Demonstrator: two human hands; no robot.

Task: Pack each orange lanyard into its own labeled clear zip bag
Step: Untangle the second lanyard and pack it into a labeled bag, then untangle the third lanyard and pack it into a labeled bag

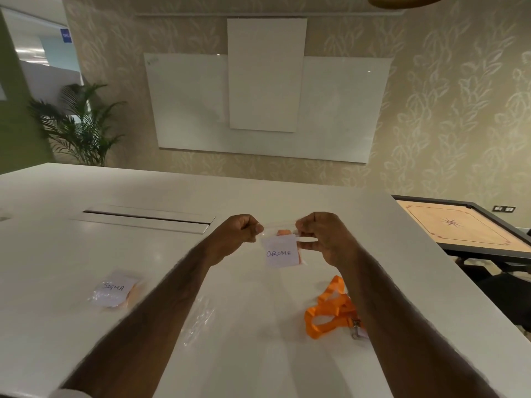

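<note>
Fingers of left hand [240, 228] and right hand [326, 239] pinch CHROME bag [283, 226]; label [280, 253] hides most of its lanyard [283, 232].

Worktop [86, 239]: smooth white surface with a soft sheen that carries pale reflections. CHROME zip bag [280, 228]: thin clear plastic, glossy, holding a matt white paper label [280, 254] and orange cloth. SIGMA zip bag [115, 288]: the same clear, shiny plastic film, slightly wrinkled, over a matt paper slip. Empty zip bag [199, 317]: transparent plastic, creased, with bright glints. Lanyard [327, 314]: flat orange woven cloth strap with a faint sheen, ending in a small silvery metal clip [356, 330]. Wall boards [186, 104]: glossy white panels, smooth. Wallpaper [445, 110]: matt beige with a pale leaf pattern. Game board [459, 225]: smooth light wood in a dark frame.
</note>
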